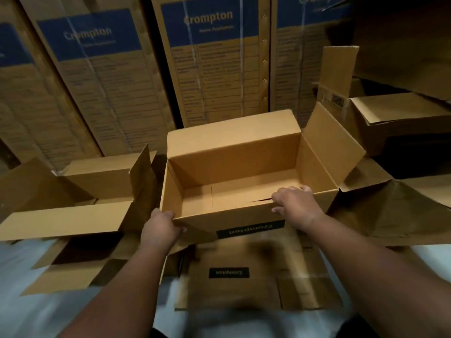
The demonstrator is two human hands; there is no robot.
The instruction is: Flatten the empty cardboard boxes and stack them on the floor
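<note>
At centre frame, above a flattened carton (253, 284) on the floor (48, 301), an open Crompton box (234, 181) is gripped at its near rim by the left hand (159, 228) and right hand (296, 206); collapsing it likely means first freeing the bottom flaps, then pressing opposite corners together.
</note>
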